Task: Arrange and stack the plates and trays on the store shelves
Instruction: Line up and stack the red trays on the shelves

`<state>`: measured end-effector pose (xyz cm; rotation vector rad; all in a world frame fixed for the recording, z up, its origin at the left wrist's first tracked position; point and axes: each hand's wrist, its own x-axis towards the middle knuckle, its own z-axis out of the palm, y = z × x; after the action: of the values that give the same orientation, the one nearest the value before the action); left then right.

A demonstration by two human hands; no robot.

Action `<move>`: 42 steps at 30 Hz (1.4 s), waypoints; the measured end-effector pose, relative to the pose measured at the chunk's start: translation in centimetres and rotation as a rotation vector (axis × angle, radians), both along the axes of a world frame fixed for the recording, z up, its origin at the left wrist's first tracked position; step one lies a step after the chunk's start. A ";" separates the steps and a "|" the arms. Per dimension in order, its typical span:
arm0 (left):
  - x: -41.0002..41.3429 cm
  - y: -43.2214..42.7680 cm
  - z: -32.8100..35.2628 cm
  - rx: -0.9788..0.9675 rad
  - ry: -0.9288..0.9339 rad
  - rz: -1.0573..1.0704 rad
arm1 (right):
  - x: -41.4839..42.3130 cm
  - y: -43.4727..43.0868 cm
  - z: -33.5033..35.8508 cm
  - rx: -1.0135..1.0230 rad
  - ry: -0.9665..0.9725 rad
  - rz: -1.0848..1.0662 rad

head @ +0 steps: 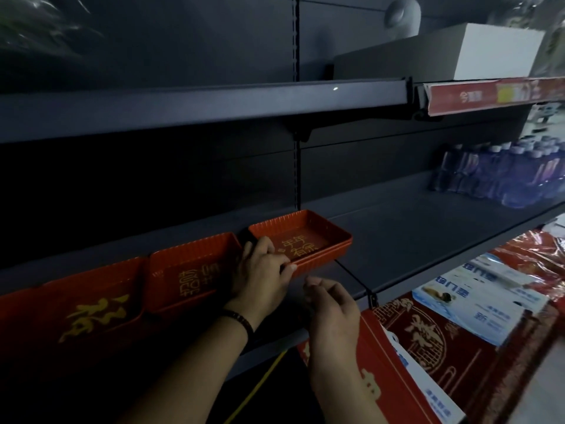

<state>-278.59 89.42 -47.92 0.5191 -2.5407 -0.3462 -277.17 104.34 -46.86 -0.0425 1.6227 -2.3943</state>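
Three red rectangular trays with gold characters sit in a row on the dark middle shelf (397, 234). The right tray (324, 231) looks like two nested trays. My left hand (263, 270) grips its near left corner, thumb on the rim and fingers inside. A middle tray (189, 270) lies just left of that hand, and a larger tray (79, 313) is at the far left. Just in front of the shelf edge, below the right tray, my right hand (333, 310) hovers with its fingers apart, holding nothing.
A pack of water bottles (501, 172) stands at the right end of the same shelf. A white box (489, 53) rests on the upper shelf. Red and blue packaged goods (458, 332) fill the lower shelf at right.
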 end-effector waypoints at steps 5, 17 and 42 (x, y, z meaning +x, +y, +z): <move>1.2 -0.6 0.6 -0.366 -0.167 0.065 | -0.2 0.1 -0.3 0.115 0.075 -0.015; 6.2 -1.6 2.1 -0.388 -0.221 0.086 | 1.3 -0.6 -0.9 0.687 0.475 0.159; 56.6 -17.1 4.8 0.013 0.148 0.656 | 26.7 -17.0 0.0 0.861 1.063 0.878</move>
<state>-222.03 72.33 -43.15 1.2286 -2.0794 -0.1469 -250.50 87.34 -46.90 -1.6410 2.1618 -0.8472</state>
